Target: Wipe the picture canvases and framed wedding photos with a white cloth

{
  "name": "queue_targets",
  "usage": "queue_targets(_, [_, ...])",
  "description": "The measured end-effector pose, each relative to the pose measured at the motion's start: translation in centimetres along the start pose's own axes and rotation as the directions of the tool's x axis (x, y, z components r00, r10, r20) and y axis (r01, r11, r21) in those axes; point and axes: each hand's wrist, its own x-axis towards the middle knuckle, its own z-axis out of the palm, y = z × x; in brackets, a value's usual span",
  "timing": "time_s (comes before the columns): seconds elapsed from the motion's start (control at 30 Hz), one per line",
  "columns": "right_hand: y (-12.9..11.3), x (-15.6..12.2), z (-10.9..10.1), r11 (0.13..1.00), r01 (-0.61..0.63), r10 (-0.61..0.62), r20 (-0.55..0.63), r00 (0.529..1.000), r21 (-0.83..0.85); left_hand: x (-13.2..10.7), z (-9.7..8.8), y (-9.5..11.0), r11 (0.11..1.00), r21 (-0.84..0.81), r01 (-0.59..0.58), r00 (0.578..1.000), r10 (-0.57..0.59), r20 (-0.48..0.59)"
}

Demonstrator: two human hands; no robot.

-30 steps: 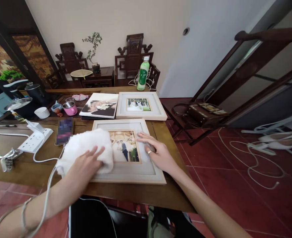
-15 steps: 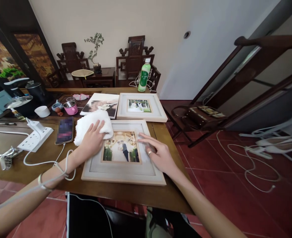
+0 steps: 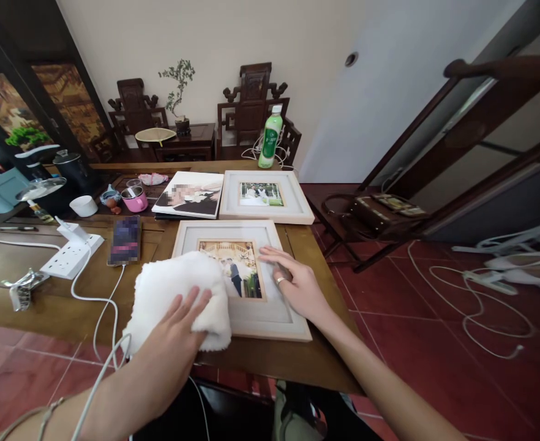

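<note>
A picture frame [image 3: 292, 326] with a pale wooden border and a couple's photo lies flat near the table's front edge. My left hand [image 3: 182, 324] presses on a folded, fluffy white cloth [image 3: 173, 275], its fingers spread over the top and the thumb partly hidden at the cloth's edge. That cloth covers the frame's lower left part and hangs past its front edge. On the frame's right side rests my right hand [image 3: 297, 285], ringed, fingers stretched out beside the photo, holding nothing. A white cable [image 3: 102, 370] runs over my left forearm.
Behind lie a second frame [image 3: 292, 211] and a photo book [image 3: 191, 190], with a green bottle [image 3: 270, 138] beyond. To the left are a phone [image 3: 125, 239], a power strip [image 3: 70, 254], a pink cup [image 3: 135, 199] and a white cup [image 3: 84, 206]. A chair [image 3: 366, 214] stands right.
My left hand has drawn the white cloth toward me, from the frame's upper left corner to its lower left. My right hand stays on the frame's right side.
</note>
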Motion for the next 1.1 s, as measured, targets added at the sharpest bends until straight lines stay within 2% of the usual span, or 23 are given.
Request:
queue_targets(0.07, [0.1, 0.0, -0.1, 1.0, 0.0, 0.0, 0.013, 1.0, -0.009, 0.8, 0.7, -0.6, 1.0, 0.009, 0.011, 0.999, -0.011, -0.039])
queue_targets(0.13, [0.3, 0.0, -0.2, 1.0, 0.006, -0.006, 0.027, 1.0, -0.01, 2.6, 0.9, -2.2, 0.998, 0.046, 0.053, 0.996, -0.049, -0.074])
queue_targets(0.33, [0.4, 0.0, -0.4, 1.0, 0.027, -0.027, 0.04, 0.999, -0.002, 9.6, 0.0, -8.6, 0.945, 0.184, 0.272, 0.949, -0.231, -0.214])
queue_targets(0.43, [0.5, 0.0, -0.3, 0.999, 0.03, -0.029, 0.044, 0.999, -0.018, 11.2, -0.3, -9.9, 0.935, 0.213, 0.285, 0.944, -0.235, -0.231])
queue_targets(0.5, [0.5, 0.0, -0.3, 0.999, 0.034, -0.033, 0.046, 0.998, -0.027, 11.1, -0.5, -9.6, 0.941, 0.228, 0.251, 0.959, -0.21, -0.189])
queue_targets(0.57, [0.6, 0.0, -0.3, 0.999, 0.042, -0.04, 0.049, 0.998, -0.033, 9.9, -0.7, -8.3, 0.946, 0.239, 0.219, 0.973, -0.194, -0.124])
queue_targets(0.7, [0.5, 0.0, -0.3, 0.998, 0.046, -0.044, 0.048, 0.998, -0.036, 5.3, -0.5, -4.1, 0.965, 0.206, 0.164, 0.986, -0.16, -0.038])
queue_targets(0.8, [0.4, -0.1, -0.2, 0.998, 0.042, -0.04, 0.049, 0.998, -0.039, 2.1, 0.2, -1.0, 0.981, 0.142, 0.131, 0.99, -0.121, -0.079])
queue_targets(0.87, [0.4, -0.1, -0.1, 0.998, 0.041, -0.039, 0.046, 0.998, -0.039, 1.2, 0.6, 0.4, 0.986, 0.089, 0.138, 0.984, -0.126, -0.124])
queue_targets(0.97, [0.5, -0.1, -0.2, 0.999, 0.039, -0.037, 0.044, 0.998, -0.037, 2.3, 0.6, 1.4, 0.981, 0.006, 0.195, 0.969, -0.191, -0.157])
queue_targets(1.1, [0.6, -0.1, -0.3, 0.999, 0.04, -0.038, 0.056, 0.998, -0.035, 6.4, 0.0, 1.1, 0.95, -0.039, 0.31, 0.936, -0.312, -0.164])
